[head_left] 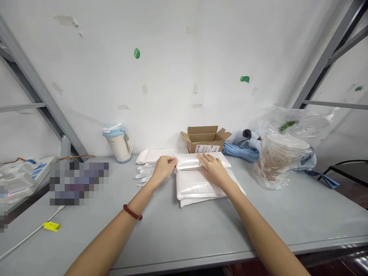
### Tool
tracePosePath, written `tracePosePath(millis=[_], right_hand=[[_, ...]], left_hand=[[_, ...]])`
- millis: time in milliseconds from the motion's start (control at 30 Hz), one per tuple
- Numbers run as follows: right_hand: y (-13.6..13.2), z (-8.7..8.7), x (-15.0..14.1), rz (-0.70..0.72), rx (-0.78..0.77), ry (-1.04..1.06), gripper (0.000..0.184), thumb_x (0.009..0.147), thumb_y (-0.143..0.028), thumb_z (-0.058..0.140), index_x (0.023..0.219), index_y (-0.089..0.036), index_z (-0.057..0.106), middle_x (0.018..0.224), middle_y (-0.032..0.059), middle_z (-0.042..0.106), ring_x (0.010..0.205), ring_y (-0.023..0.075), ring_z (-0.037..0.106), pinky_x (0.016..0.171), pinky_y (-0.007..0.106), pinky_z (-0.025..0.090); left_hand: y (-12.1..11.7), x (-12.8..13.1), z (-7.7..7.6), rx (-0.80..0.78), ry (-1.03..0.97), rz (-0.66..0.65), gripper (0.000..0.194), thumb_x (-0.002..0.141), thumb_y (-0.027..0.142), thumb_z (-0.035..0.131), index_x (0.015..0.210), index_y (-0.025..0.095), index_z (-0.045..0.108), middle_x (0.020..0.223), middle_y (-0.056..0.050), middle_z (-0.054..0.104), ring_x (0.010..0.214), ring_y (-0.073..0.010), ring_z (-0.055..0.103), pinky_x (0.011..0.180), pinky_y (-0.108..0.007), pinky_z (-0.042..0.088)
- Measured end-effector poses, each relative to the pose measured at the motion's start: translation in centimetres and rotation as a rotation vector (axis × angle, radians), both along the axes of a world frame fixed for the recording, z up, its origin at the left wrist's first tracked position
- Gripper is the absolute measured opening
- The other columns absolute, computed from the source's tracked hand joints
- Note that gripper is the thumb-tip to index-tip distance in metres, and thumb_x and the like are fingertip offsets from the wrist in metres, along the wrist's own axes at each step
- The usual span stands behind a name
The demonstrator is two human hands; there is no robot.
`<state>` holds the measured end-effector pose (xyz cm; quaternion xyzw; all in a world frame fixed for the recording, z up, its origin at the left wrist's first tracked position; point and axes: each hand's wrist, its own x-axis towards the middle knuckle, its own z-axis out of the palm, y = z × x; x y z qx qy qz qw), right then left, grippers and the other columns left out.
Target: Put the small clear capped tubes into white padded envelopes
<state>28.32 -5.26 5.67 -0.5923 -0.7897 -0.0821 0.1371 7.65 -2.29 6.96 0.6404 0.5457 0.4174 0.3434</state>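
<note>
A white padded mailer (201, 184) lies on top of a small stack on the grey table, its upper part folded over into a flap (188, 161). My left hand (165, 167) is closed at the flap's left end, thumb and fingers pinched together on its edge. Flat across the right part of the flap rests my right hand (212, 167), fingers stretched out and pressing on it. Beneath, the edge of another white mailer (198, 201) sticks out. Left of the stack, partly behind my left hand, are several white tags with thin cords (143, 171).
Behind the stack stand an open cardboard box (205, 147) and a flat white packet (156, 154). A cream and blue tumbler (119, 147) is at the back left. To the right are blue cloth (241, 151) and a plastic-wrapped tub (284, 157). A white cable (31, 234) crosses the left side.
</note>
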Motion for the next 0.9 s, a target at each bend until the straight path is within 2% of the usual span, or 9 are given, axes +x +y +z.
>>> tracePosePath(millis=[200,333,467,733,900], right_hand=[[-0.1,-0.1,-0.4,-0.025,-0.015,-0.015,0.045,0.093,-0.023,0.032,0.137,-0.018,0.037,0.141,0.0174,0.038,0.130,0.0288,0.034,0.097,0.049,0.034],[-0.3,0.1,-0.8,-0.006,-0.022,-0.002,0.043,0.095,-0.024,0.030,0.137,-0.023,0.038,0.142,0.0158,0.038,0.131,0.0292,0.033,0.095,0.051,0.036],[-0.3,-0.1,-0.9,0.000,-0.033,-0.001,0.044,0.095,-0.025,0.030,0.139,-0.025,0.036,0.143,0.0160,0.037,0.131,0.0305,0.032,0.095,0.051,0.036],[-0.3,-0.4,-0.9,0.028,-0.032,0.031,0.043,0.093,-0.028,0.035,0.136,-0.023,0.039,0.144,0.0164,0.034,0.134,0.0317,0.027,0.098,0.056,0.029],[-0.5,-0.1,-0.9,0.052,-0.031,0.060,0.042,0.093,-0.034,0.035,0.133,-0.023,0.042,0.143,0.0170,0.035,0.134,0.0306,0.028,0.099,0.058,0.027]], left_hand=[[0.5,1.4,0.9,-0.128,-0.245,0.022,0.019,0.067,0.029,0.066,0.074,0.011,0.068,0.063,-0.003,0.066,0.058,-0.0139,0.058,0.062,-0.027,0.047],[0.5,1.3,1.3,-0.221,-0.396,-0.064,0.018,0.065,0.026,0.068,0.071,0.009,0.068,0.070,-0.007,0.068,0.066,-0.0151,0.061,0.068,-0.028,0.048],[0.9,1.0,1.3,-0.293,-0.491,-0.160,0.022,0.067,0.030,0.068,0.070,0.008,0.067,0.072,-0.010,0.067,0.070,-0.0159,0.061,0.070,-0.029,0.048],[1.3,0.5,0.1,-0.330,-0.483,-0.125,0.011,0.063,0.018,0.069,0.065,0.010,0.061,0.062,-0.004,0.062,0.061,-0.0129,0.058,0.065,-0.028,0.046],[1.3,0.0,-1.0,-0.310,-0.395,-0.102,0.014,0.069,0.024,0.062,0.073,0.010,0.061,0.069,-0.008,0.064,0.059,-0.0133,0.059,0.058,-0.026,0.047]])
